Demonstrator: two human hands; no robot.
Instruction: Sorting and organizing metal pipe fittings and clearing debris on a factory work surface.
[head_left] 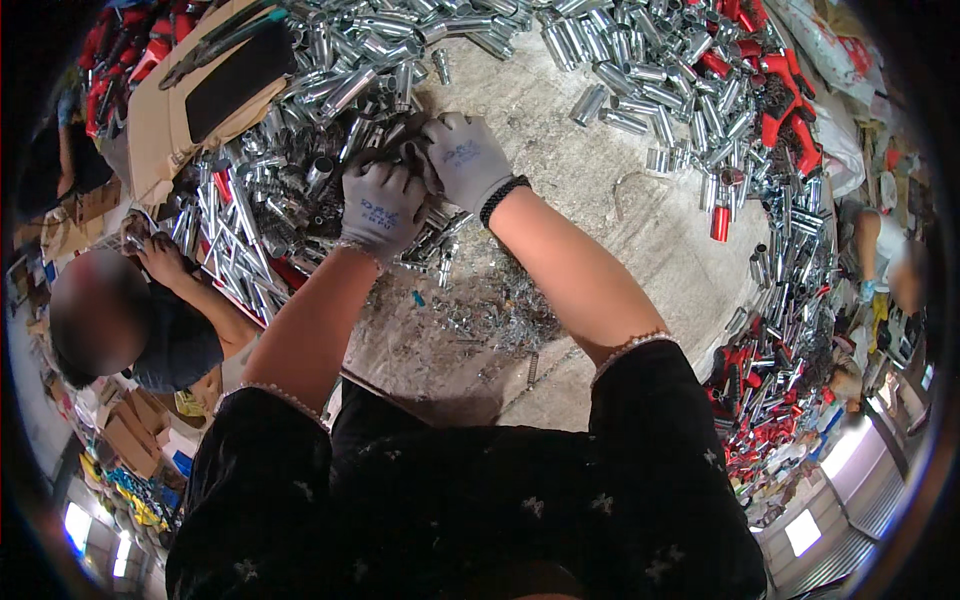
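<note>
Both of my hands wear grey knit gloves and meet over a heap of short silver metal tubes (300,190) on a concrete work surface (590,190). My left hand (380,207) presses down into the tubes with its fingers curled. My right hand (463,160) sits just beside it, fingers bent around a small dark metal part (412,152). What exactly lies inside either palm is hidden by the gloves. A black band circles my right wrist.
More silver tubes (640,70) ring the surface, with red-handled pieces (785,110) at right. Small metal scraps (500,310) lie below my hands. A seated person (160,320) works at left; another person (880,260) is at the right edge. A tan box (170,110) sits upper left.
</note>
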